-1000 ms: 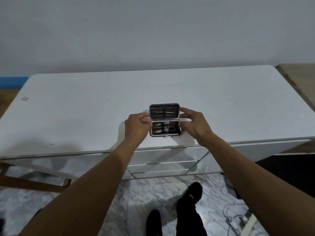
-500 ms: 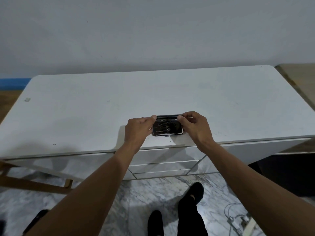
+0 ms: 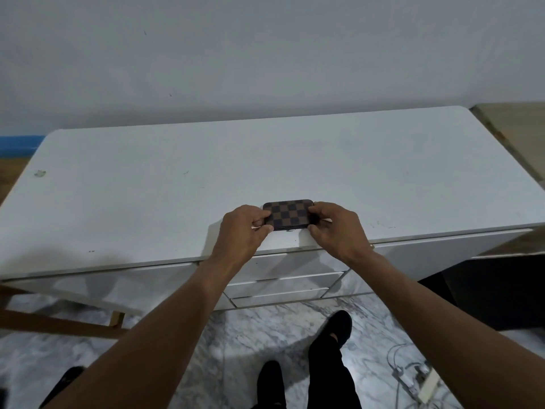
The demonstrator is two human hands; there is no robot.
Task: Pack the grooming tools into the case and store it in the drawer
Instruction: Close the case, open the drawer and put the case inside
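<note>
Head camera faces forward-down, seemingly near desk (image 3: 265, 160).

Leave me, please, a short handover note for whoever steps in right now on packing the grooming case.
Left hand: pinches the left end of the brown-and-black chequered flat case.
Right hand: pinches its right end.
Case: closed, lying flat near the front edge of the white desk.
Grooming tools: none in sight, presumably inside.
Done: case shut.
Left: open one of the white drawers below the desk edge, all closed now, put the case in, and close it.
</note>
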